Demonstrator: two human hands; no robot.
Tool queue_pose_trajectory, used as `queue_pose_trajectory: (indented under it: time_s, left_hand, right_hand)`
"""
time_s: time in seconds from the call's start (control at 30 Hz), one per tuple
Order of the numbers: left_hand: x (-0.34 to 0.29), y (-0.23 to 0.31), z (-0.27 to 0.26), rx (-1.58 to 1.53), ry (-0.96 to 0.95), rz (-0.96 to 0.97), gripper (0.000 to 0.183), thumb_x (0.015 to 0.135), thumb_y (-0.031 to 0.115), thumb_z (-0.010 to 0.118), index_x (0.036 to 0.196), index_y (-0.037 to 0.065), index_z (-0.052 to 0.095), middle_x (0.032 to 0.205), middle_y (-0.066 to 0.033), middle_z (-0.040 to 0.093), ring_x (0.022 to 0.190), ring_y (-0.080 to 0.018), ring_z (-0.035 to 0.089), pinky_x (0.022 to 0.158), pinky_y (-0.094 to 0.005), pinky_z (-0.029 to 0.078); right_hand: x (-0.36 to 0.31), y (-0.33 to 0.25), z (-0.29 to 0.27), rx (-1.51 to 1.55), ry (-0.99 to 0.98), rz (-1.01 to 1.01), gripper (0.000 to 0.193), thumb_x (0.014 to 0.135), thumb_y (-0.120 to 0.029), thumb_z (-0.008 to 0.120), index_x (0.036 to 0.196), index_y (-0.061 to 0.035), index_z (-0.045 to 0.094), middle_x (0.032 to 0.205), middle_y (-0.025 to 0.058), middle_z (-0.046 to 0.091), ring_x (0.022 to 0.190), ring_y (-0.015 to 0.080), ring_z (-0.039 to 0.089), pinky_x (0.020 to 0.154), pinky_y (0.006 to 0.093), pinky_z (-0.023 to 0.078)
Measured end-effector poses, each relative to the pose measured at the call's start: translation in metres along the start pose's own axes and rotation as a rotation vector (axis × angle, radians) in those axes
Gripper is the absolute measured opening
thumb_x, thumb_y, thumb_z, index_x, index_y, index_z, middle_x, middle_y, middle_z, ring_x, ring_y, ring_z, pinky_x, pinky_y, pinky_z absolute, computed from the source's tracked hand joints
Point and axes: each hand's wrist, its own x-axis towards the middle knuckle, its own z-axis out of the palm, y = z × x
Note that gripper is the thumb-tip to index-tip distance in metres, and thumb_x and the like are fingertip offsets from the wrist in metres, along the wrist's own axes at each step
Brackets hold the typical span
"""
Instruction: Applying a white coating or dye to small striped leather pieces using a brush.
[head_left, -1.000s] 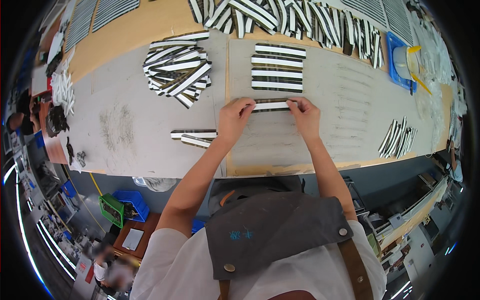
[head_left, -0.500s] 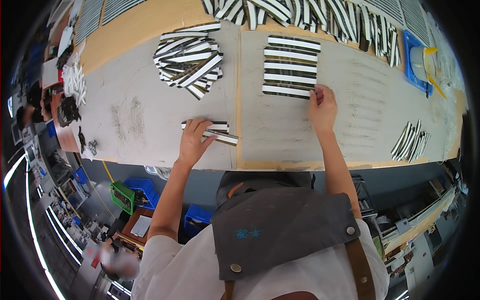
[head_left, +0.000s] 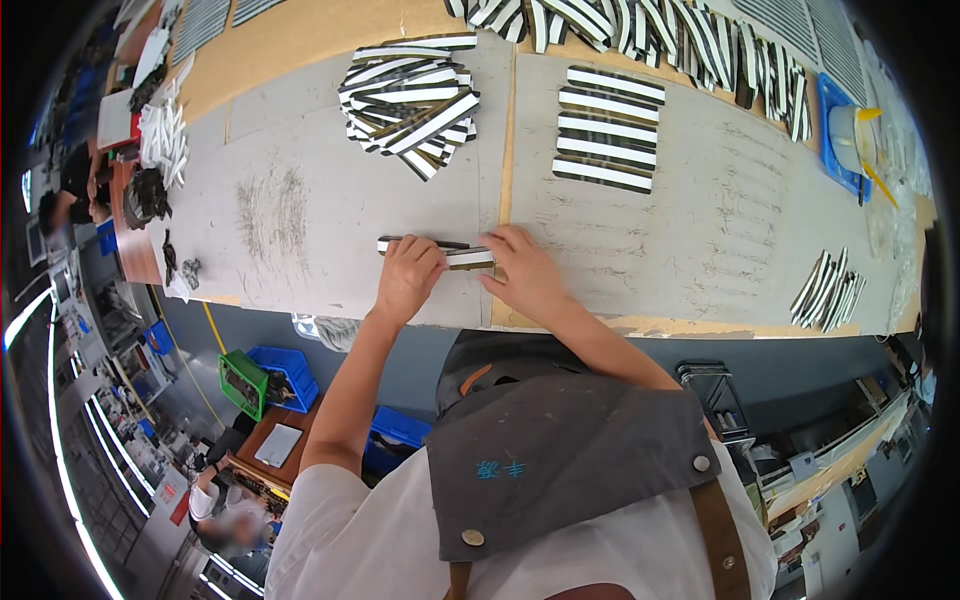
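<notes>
My left hand point(head_left: 408, 275) is closed over a few black, white and brown strips near the front edge of the table, fingertips pinching them. One strip point(head_left: 470, 258) sticks out to the right, slanting slightly. At its right end is my right hand point(head_left: 528, 275), thumb and fingers apart on either side of that end. Farther up on the right, several strips lie in a neat column point(head_left: 607, 143), spaced one below another. A loose heap of the same strips point(head_left: 410, 105) is at the upper left.
More strips point(head_left: 640, 35) lie in a long row along the far side. A small bundle of strips point(head_left: 828, 290) rests near the right front. A blue tray point(head_left: 840, 140) holds a white tub point(head_left: 853, 138). White pieces point(head_left: 162, 140) and dark cloth point(head_left: 146, 197) sit at the left end.
My right hand has left the lowest strip of the column and come down and left to the strip by my left hand. The left hand has shifted slightly, still on the strips.
</notes>
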Motion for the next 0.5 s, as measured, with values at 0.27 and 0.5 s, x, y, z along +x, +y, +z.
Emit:
queue_pose_trajectory:
  time_s: [0.27,0.5]
  left_hand:
    - [0.006,0.006,-0.002,0.043,-0.062,-0.083,0.024,0.062,0.004,0.071,0.080,0.008,0.057,0.081,-0.0038,0.054,0.081,-0.0249,0.050,0.070,-0.0366,0.037]
    - [0.012,0.017,-0.002,-0.085,-0.147,-0.099,0.023,0.064,0.004,0.071,0.083,0.006,0.058,0.074,-0.0043,0.054,0.077,-0.0237,0.051,0.071,-0.0359,0.038]
  right_hand:
    - [0.004,0.000,0.011,-0.218,-0.164,0.018,0.028,0.069,-0.007,0.062,0.096,-0.0071,0.056,0.095,0.0058,0.049,0.095,0.0212,0.049,0.073,0.0320,0.047]
    - [-0.002,-0.003,0.009,0.008,-0.040,0.008,0.014,0.071,-0.012,0.065,0.082,-0.0064,0.060,0.086,0.0062,0.054,0.089,0.0224,0.052,0.079,0.0323,0.043]
